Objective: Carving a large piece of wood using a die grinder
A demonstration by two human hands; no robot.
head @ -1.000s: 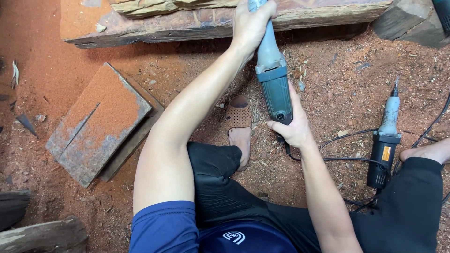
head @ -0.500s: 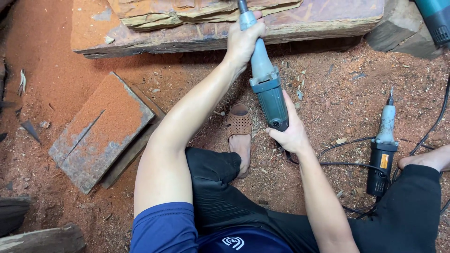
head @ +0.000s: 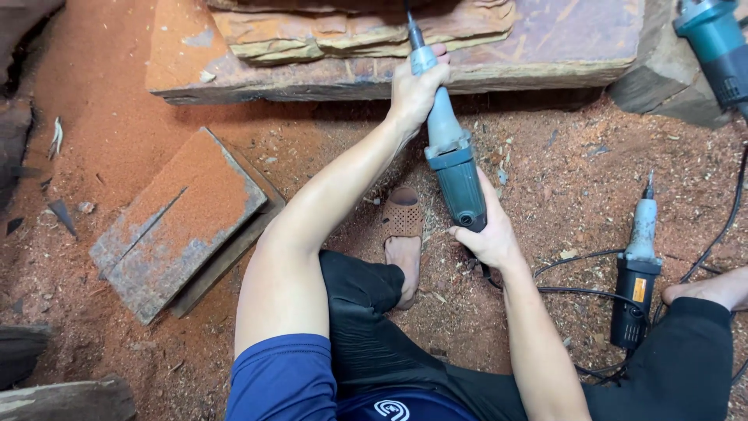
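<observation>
I hold a teal and grey die grinder (head: 453, 168) with both hands. My left hand (head: 417, 86) wraps the narrow grey neck near the bit. My right hand (head: 487, 234) grips the rear end of the teal body, where the cable leaves. The thin bit points up and away, reaching the carved, layered area of a large reddish wood block (head: 545, 47) lying across the top of the view. Whether the bit touches the wood is unclear.
A second die grinder (head: 635, 273) lies on the sawdust at the right, its black cables looping nearby. Another teal power tool (head: 717, 47) sits at the top right. A dusty wooden slab (head: 179, 226) lies at left. My sandalled foot (head: 403, 234) rests between my arms.
The grinder has shifted left and leaned further over, its bit moving up onto the carved part of the wood block. Both hands kept their grip.
</observation>
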